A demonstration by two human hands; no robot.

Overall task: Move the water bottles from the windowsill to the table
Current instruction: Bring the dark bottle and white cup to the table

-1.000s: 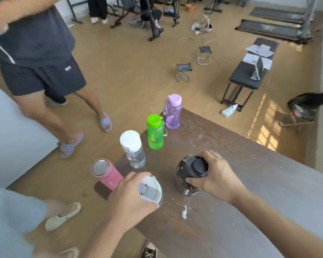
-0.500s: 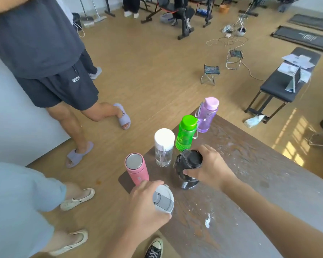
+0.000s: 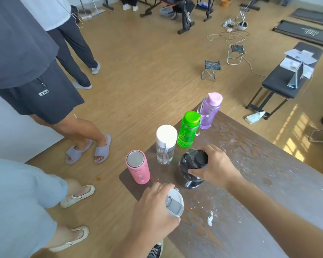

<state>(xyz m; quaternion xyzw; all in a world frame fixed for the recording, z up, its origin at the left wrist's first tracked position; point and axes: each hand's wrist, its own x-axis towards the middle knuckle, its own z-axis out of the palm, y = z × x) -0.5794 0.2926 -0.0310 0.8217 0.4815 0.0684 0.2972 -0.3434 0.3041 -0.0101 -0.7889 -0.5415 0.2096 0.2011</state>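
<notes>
Several bottles stand near the corner of the dark wooden table (image 3: 254, 164): a purple bottle (image 3: 210, 111), a green bottle (image 3: 187, 129), a clear bottle with a white cap (image 3: 166, 144) and a pink flask (image 3: 138, 169). My right hand (image 3: 213, 166) grips a black bottle (image 3: 191, 171) by its cap and neck; its base rests on the table. My left hand (image 3: 155, 211) is closed over a bottle with a white and grey lid (image 3: 174, 202) at the table's near edge; its body is hidden under my hand.
Three people stand close on the left of the table: one in dark shorts and lilac slides (image 3: 88, 151), one in light blue with cream sandals (image 3: 76, 196), one in dark trousers behind. A black bench (image 3: 285, 77) and two folding stools (image 3: 211, 68) stand beyond on the floor.
The black bottle in my right hand has moved left, closer to the row of bottles, and now stands behind the clear one. My left hand keeps its hold on the white-lidded bottle.
</notes>
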